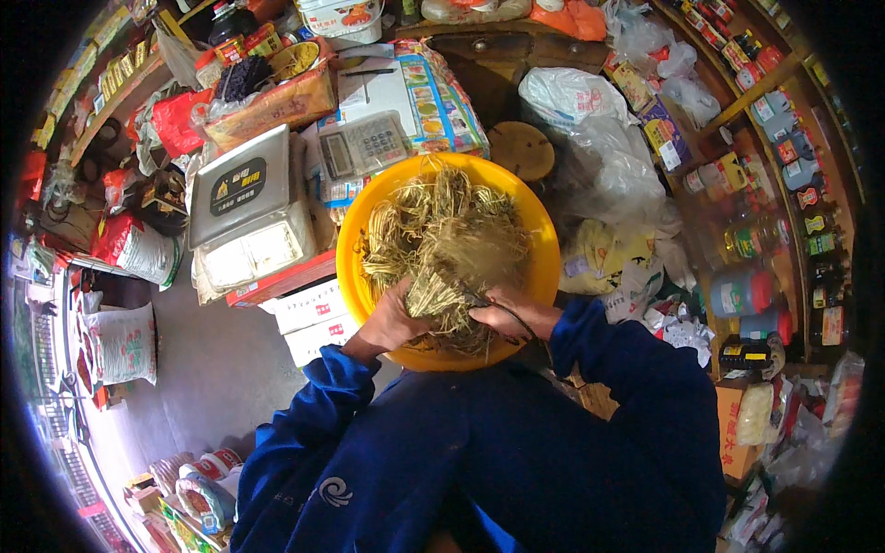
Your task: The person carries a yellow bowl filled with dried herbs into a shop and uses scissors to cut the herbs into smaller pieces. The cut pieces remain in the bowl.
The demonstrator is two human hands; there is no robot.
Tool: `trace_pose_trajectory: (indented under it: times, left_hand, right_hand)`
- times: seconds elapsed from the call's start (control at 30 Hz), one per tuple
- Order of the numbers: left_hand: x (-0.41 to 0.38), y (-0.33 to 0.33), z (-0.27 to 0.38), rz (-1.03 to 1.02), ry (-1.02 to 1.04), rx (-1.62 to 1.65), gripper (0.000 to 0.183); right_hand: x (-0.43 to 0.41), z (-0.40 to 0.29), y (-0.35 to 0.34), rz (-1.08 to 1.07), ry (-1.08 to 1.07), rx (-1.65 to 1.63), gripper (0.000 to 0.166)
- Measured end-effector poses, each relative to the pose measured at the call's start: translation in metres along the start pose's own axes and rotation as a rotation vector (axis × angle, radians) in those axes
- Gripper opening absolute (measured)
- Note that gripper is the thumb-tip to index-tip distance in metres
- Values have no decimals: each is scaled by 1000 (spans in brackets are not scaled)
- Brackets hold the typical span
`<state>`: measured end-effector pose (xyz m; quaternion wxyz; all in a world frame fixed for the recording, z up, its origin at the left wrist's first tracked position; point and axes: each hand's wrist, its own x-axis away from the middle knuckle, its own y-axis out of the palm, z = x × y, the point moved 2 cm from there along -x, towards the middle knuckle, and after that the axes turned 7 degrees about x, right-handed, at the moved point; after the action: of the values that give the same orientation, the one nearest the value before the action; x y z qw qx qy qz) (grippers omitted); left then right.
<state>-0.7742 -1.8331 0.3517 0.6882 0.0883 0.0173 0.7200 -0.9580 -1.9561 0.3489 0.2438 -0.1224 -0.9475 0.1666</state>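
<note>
A yellow plastic basin [550,256] full of dried plant bundles [387,242] is before me. My left hand [393,321] grips the left side of a bundle of dried stalks [432,297] near the basin's front. On the bundle's right side, my right hand [508,314] has its fingers closed around a dark, thin thing, perhaps a cord or a tool handle; what it is I cannot tell. A dark loop hangs by that hand's wrist. The upper part of the bundle is blurred.
Left of the basin stands a weighing scale [238,186] on a red-edged counter. Behind lies a calculator [364,146] on papers. A round wooden stool top [520,151] and plastic bags [608,152] are at the right, beside shelves of bottles [740,294].
</note>
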Motion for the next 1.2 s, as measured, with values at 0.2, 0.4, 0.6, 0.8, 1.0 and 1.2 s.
trace_pose_trajectory:
  times: [0.2, 0.4, 0.6, 0.8, 1.0, 1.2]
  left_hand:
    - [1, -14, -3, -24, -43, -84, 59]
    - [0, -8, -2, -122, -93, -68, 60]
    - [-3, -5, 1, -115, -103, -148, 60]
    - [-10, -34, -20, 22, 19, 35, 70]
    - [-33, -57, -40, 258, 112, -142, 74]
    - [-38, -76, -56, 388, 174, -432, 59]
  right_hand:
    - [-10, 34, 11, 52, 6, 334, 33]
    - [9, -27, -5, -27, 129, 209, 31]
    - [0, 22, 13, 161, -79, 192, 30]
    - [-14, 54, -4, 209, 73, 105, 33]
    - [-39, 69, -44, 267, 183, -58, 37]
    - [-15, 22, -44, 296, -12, -259, 34]
